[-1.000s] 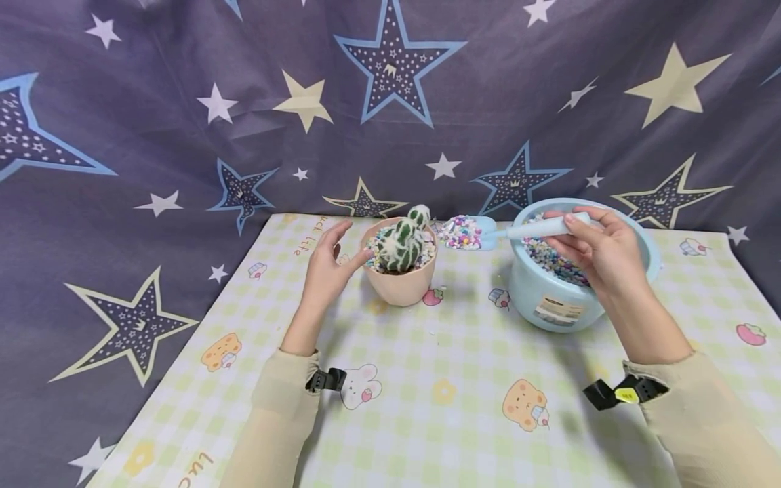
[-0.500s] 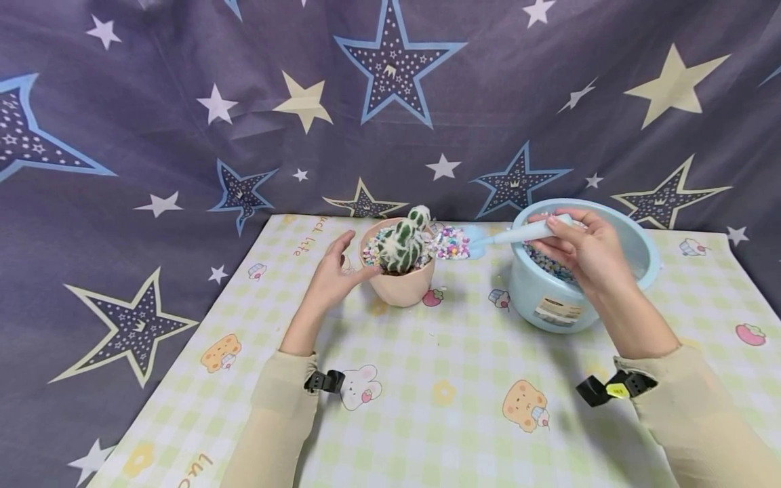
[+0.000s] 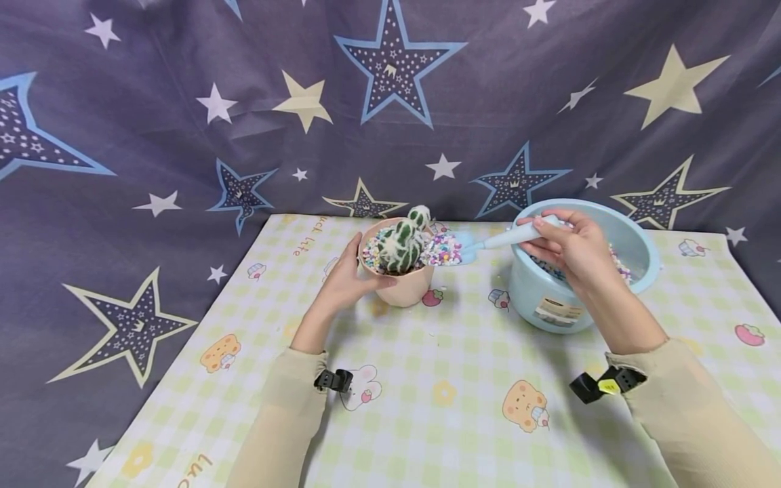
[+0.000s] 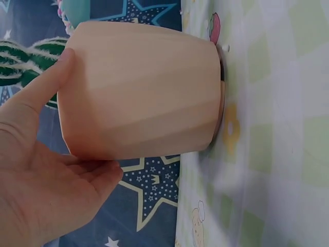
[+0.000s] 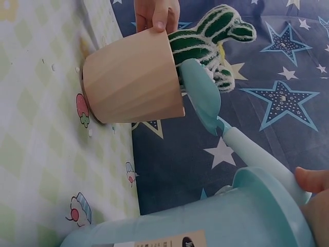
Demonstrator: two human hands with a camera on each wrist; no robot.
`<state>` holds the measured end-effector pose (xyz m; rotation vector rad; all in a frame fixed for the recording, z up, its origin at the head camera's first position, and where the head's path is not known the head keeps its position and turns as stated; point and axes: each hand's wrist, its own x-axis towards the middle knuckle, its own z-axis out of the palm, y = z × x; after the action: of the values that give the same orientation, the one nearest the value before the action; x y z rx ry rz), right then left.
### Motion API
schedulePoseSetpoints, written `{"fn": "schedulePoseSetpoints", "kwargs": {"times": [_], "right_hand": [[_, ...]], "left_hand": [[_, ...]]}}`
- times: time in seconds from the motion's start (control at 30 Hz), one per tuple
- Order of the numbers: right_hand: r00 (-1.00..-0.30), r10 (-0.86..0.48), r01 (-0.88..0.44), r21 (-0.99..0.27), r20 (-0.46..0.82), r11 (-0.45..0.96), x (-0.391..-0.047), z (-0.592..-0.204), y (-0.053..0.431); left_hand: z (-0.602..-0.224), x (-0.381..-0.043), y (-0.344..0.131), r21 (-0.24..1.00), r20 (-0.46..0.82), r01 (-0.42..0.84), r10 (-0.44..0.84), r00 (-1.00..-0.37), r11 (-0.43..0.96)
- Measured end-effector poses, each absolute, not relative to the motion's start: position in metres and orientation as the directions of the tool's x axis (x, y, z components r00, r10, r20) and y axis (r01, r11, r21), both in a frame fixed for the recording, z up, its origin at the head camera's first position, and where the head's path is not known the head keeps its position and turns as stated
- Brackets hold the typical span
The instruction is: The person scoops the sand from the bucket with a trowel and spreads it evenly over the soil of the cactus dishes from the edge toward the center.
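Note:
A peach flower pot point(image 3: 404, 290) stands on the table with a green-and-white cactus point(image 3: 399, 249) and colored pebbles inside. My left hand point(image 3: 346, 279) grips its left side, thumb along the near rim; in the left wrist view the fingers curl under the pot's wall point(image 4: 139, 92). My right hand point(image 3: 579, 252) holds a light blue scoop point(image 3: 512, 236) by its handle. Multicolored pebbles point(image 3: 444, 249) fill the scoop's blade, which overlaps the pot's right rim. In the right wrist view the scoop blade point(image 5: 201, 95) is tilted close against the cactus.
Right of the pot stands a light blue bucket point(image 3: 528, 291) holding more pebbles, under my right hand. A checkered tablecloth point(image 3: 439, 434) with cartoon prints covers the table. Behind it hangs a dark curtain point(image 3: 256, 129) with stars. A few loose pebbles lie near the pot.
My right hand has carried the loaded scoop leftward from beside the bucket to the pot's rim. My left hand has moved from beside the pot to gripping it.

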<state>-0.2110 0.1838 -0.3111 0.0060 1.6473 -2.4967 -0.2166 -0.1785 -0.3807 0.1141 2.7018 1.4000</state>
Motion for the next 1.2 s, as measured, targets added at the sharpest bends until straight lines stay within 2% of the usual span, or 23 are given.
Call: {"fn": "schedulePoseSetpoints", "kwargs": {"times": [0.2, 0.43, 1.0, 1.2], "right_hand": [[-0.989, -0.109, 0.132, -0.925, -0.099, -0.357, -0.213, -0.310, 0.180], [-0.993, -0.047, 0.115, -0.964, -0.107, -0.242, -0.216, -0.307, 0.173], [-0.999, -0.015, 0.033, -0.983, -0.031, -0.181, -0.228, -0.293, 0.159], [-1.000, -0.015, 0.019, -0.987, -0.017, -0.162, -0.229, -0.292, 0.158]], "left_hand": [[-0.380, -0.216, -0.177, 0.815, -0.030, 0.029, 0.091, -0.995, 0.579], [-0.380, -0.213, -0.175, 0.800, -0.020, 0.034, 0.083, -0.996, 0.600], [-0.378, -0.205, -0.158, 0.776, 0.022, 0.003, -0.023, -0.999, 0.631], [-0.376, -0.202, -0.154, 0.759, -0.015, -0.037, -0.039, -0.999, 0.650]]}}
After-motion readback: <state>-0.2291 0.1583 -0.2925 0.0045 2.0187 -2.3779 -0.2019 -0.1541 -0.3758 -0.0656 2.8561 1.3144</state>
